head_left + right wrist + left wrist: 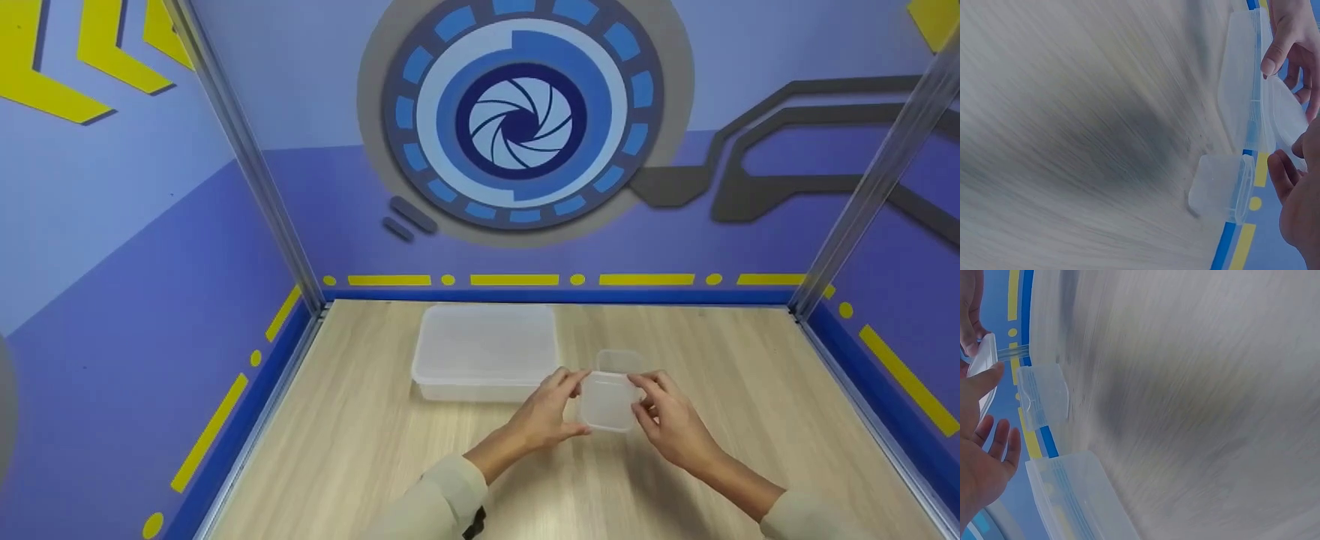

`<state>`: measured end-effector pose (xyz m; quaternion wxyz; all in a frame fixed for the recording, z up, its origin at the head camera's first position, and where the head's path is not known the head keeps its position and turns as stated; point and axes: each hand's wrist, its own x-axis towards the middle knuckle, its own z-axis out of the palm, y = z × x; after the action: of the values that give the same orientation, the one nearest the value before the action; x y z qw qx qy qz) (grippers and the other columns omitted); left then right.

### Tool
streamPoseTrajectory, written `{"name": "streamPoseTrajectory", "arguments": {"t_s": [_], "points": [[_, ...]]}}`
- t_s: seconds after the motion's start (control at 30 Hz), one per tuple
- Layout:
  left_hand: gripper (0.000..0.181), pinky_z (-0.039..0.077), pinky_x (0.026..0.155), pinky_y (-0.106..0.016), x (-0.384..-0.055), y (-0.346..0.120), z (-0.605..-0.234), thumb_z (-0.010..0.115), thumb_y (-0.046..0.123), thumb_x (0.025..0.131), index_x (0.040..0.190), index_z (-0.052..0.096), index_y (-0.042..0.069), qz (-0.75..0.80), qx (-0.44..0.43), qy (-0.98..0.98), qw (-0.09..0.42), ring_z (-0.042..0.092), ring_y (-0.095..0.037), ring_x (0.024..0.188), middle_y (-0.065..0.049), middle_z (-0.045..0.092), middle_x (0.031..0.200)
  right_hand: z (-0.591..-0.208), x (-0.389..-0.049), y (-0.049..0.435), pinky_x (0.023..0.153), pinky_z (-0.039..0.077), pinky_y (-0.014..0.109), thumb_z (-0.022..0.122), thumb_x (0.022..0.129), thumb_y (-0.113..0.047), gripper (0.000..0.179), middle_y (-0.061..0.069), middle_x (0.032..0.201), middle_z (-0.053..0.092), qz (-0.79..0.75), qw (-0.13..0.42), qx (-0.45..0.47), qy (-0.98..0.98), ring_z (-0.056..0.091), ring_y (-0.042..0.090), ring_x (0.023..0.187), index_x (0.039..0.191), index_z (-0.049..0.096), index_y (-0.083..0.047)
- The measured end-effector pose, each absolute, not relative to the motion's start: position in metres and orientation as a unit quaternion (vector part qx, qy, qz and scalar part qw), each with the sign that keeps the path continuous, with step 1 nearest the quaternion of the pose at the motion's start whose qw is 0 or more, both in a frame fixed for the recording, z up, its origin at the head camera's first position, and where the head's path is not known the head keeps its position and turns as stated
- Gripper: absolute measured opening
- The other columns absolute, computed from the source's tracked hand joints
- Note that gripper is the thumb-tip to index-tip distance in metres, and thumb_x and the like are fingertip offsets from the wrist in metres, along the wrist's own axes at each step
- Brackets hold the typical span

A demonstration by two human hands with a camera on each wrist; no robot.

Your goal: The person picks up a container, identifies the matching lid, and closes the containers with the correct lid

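A small square translucent lid [609,405] is held up between both hands above the table. My left hand [546,417] pinches its left edge, thumb at the near corner and fingers at the far one. On the opposite edge, my right hand [673,426] grips it between thumb and fingers. Just behind stands a small clear plastic container [619,360], partly hidden by the lid in the head view. In the right wrist view the small container [1216,188] has its open rim showing, apart from the lid [1286,112].
A large rectangular translucent box [487,349] with a lid on it stands at the back left of the wooden table [360,457]. Printed panels [322,172] enclose the back and sides, with metal posts [251,161] at the corners.
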<state>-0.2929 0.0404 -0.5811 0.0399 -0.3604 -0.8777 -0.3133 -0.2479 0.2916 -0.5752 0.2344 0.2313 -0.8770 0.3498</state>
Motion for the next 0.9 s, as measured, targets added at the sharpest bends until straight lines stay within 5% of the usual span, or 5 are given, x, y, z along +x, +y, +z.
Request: {"name": "streamPoseTrajectory", "arguments": {"t_s": [0.3, 0.57, 0.9], "points": [[0.087, 0.049, 0.097, -0.022, -0.293, 0.040, -0.579, 0.091, 0.032, 0.087, 0.158, 0.045, 0.011, -0.309, -0.362, -0.879, 0.036, 0.055, -0.011, 0.117, 0.001, 0.055, 0.123, -0.571, -0.246, 0.292, 0.067, 0.060, 0.030, 0.087, 0.082, 0.006, 0.057, 0.013, 0.125, 0.059, 0.358, 0.202, 0.228, -0.883, 0.065, 0.012, 0.083, 0.134, 0.065, 0.009], [0.087, 0.049, 0.102, -0.020, -0.293, 0.042, -0.579, 0.091, 0.028, 0.087, 0.159, 0.045, 0.011, -0.329, -0.351, -0.877, 0.016, 0.056, -0.012, 0.127, 0.003, 0.046, 0.140, -0.569, -0.246, 0.294, 0.078, 0.061, 0.039, 0.097, 0.078, -0.017, 0.080, 0.014, 0.135, 0.054, 0.338, 0.154, 0.213, -0.904, 0.064, 0.024, 0.106, 0.142, 0.059, 0.009], [0.085, 0.045, 0.109, -0.025, -0.296, 0.044, -0.571, 0.088, 0.032, 0.090, 0.158, 0.044, 0.005, -0.311, -0.371, -0.874, 0.036, 0.049, -0.012, 0.132, -0.003, 0.041, 0.147, -0.572, -0.250, 0.298, 0.095, 0.056, 0.057, 0.101, 0.072, -0.019, 0.089, 0.020, 0.137, 0.057, 0.289, 0.198, 0.227, -0.909, 0.062, 0.039, 0.123, 0.144, 0.057, 0.009]]}}
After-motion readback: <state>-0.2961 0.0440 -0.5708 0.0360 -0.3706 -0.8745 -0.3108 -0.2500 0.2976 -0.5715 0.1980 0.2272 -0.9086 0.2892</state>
